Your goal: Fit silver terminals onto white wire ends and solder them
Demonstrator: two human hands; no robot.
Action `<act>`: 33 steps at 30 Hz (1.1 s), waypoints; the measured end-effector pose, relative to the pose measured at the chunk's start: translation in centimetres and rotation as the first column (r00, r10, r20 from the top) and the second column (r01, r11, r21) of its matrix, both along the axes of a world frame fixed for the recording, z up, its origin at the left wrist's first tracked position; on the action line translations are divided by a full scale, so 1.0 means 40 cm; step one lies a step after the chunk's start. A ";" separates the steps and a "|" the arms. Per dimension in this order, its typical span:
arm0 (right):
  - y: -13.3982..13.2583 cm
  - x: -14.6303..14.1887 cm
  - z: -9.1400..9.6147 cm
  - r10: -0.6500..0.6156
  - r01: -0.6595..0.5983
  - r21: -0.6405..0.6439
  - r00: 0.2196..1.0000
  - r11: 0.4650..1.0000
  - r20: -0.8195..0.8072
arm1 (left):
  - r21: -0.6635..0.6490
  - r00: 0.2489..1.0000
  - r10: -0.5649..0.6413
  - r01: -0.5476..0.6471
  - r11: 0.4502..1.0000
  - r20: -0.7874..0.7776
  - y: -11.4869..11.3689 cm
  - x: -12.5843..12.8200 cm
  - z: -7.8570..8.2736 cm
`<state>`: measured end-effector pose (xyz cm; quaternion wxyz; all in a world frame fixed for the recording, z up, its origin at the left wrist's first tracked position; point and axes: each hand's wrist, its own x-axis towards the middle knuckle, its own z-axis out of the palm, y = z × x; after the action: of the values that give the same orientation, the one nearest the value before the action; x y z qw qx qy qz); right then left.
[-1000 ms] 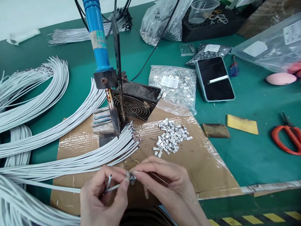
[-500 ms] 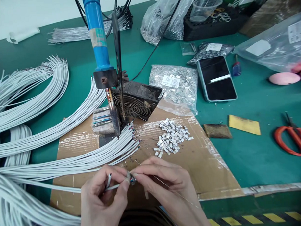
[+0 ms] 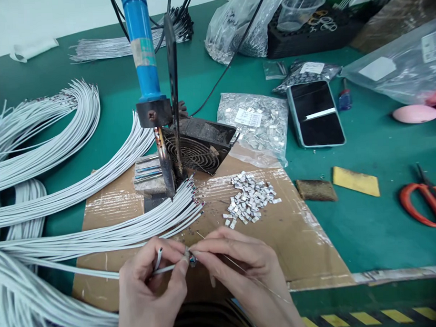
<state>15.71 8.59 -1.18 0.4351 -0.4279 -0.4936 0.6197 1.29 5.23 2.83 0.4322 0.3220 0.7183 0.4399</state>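
Observation:
My left hand is closed, its thumb and forefinger pinching a white cable near its end. A second short cable end with a dark tip sticks up between its fingers. My right hand is closed too, fingertips meeting the left ones at a small bluish-silver tip. A thin solder wire runs through the right fingers and trails across the palm. What the right fingertips pinch at the cable end is mostly hidden. Beyond the hands lies a bundle of white cables with stripped ends.
A blue-handled soldering iron stands tip-down over the cardboard, beside a dark fan. Small metal pieces lie piled on the cardboard. A phone, a yellow sponge and red-handled scissors are to the right.
Both hands stay together in almost the same pose, the left a few pixels further right. The whole view has shifted slightly.

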 end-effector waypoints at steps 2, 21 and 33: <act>0.001 -0.001 -0.002 -0.005 0.005 0.012 1.000 1.000 0.014 | 0.000 1.000 0.012 -0.012 1.000 0.002 0.001 0.003 0.000; 0.026 0.002 0.004 -0.140 0.071 0.196 0.921 0.978 0.364 | 0.105 0.993 0.113 -0.114 0.988 0.015 0.068 -0.018 -0.029; 0.050 -0.054 0.034 -0.159 0.147 0.078 0.970 0.986 0.183 | 0.116 0.996 0.090 -0.088 0.989 -0.013 0.100 -0.047 -0.037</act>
<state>13.55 10.59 0.17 0.4463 -0.5073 -0.5176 0.5250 -0.58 9.23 1.37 0.3863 0.3182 0.7094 0.4963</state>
